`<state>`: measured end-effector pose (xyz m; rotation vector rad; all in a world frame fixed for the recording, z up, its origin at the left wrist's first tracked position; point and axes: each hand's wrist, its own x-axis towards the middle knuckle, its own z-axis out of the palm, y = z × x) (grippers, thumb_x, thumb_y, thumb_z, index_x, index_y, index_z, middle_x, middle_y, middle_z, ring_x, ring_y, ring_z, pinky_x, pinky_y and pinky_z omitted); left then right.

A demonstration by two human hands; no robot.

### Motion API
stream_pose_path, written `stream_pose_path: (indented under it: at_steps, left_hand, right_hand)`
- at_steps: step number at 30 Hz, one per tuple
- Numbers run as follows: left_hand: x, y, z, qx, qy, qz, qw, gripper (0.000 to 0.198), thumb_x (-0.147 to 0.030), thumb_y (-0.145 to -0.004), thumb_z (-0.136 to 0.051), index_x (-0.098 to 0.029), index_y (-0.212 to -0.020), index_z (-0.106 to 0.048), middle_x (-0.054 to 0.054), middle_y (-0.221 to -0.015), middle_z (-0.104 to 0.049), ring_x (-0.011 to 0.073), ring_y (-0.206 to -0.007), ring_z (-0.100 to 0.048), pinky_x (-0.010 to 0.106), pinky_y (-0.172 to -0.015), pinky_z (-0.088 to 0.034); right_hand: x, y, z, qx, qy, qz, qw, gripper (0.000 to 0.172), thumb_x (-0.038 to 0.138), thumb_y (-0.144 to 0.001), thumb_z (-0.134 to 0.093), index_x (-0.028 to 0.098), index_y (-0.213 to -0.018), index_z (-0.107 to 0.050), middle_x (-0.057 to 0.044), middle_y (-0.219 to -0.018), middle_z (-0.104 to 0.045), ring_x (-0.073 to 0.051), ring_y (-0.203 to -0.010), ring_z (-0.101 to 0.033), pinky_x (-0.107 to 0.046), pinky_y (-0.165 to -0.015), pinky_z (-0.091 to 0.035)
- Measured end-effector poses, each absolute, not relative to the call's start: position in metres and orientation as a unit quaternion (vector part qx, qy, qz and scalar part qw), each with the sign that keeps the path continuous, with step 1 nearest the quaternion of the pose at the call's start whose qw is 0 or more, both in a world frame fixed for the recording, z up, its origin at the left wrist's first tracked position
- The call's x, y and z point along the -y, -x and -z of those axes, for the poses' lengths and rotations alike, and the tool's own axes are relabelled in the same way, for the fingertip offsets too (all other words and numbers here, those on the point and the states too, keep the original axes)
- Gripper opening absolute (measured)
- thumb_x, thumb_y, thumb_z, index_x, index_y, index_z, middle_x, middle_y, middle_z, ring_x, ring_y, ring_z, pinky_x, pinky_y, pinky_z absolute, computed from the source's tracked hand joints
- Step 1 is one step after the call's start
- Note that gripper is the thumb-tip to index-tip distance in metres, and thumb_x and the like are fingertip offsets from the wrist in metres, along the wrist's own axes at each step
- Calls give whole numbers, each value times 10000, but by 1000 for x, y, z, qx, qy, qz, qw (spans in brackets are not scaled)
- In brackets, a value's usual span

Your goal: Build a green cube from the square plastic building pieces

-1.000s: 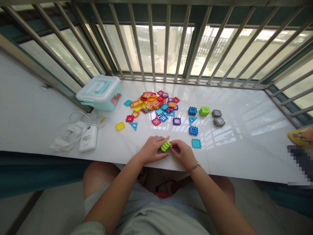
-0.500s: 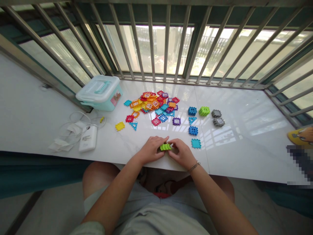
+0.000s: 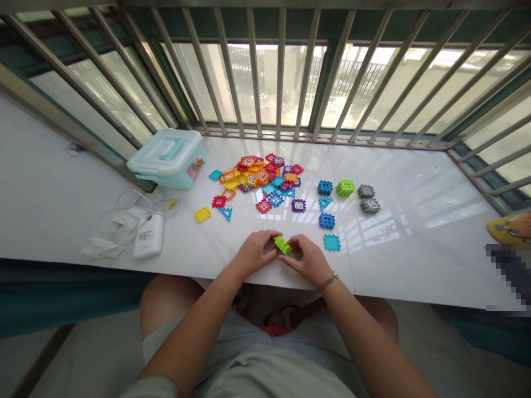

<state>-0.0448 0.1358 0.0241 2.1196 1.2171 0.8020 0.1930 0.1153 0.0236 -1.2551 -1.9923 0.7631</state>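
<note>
Lime stack (image 3: 282,245) of notched tiles: over the near part of the tabletop (image 3: 406,260), between the person's two hands. Its long axis runs aslant in view, from upper left (far side) down to lower right (near side). The upper-left end points toward the mixed pile (image 3: 253,176), the lower-right end toward the right thumb. Whether its underside touches the tabletop cannot be told.

Left hand (image 3: 256,251): back upward, fingers bent and pointing right, fingertips on the upper-left end of the stack. Right hand (image 3: 306,257): fingers curled, thumb reaching left beneath the lower-right end, fingertips at the right side — both hands grip the stack lightly, by the fingertips. Which one bears more of the weight is unclear. Forearms slant inward from the lower corners; a bracelet (image 3: 329,280) sits on the right wrist.

Surroundings: just right of the right hand lies a flat teal square (image 3: 332,242). Beyond it, in a column — blue stack (image 3: 327,221), blue triangle (image 3: 326,204), darker blue stack (image 3: 325,188). Another lime stack (image 3: 345,188) stands beside the last.
</note>
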Motion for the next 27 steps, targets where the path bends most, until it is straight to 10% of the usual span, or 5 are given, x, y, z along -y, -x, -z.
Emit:
stream_pose_path:
  at_steps: [27]
  left_hand:
    - [-133,43,-31,-404,-841,-278,229,470,-58,-887,-596,-226,-1314,-697,70,-1122,-788,261,-1066,-702,423,-958,-512]
  right_hand:
    - [-116,-192,-30,775,451,-281,342,255,369,-921,-815,247,-1039,-624,-67,-1059,-634,-230,-953,-635,-369,-819,-552]
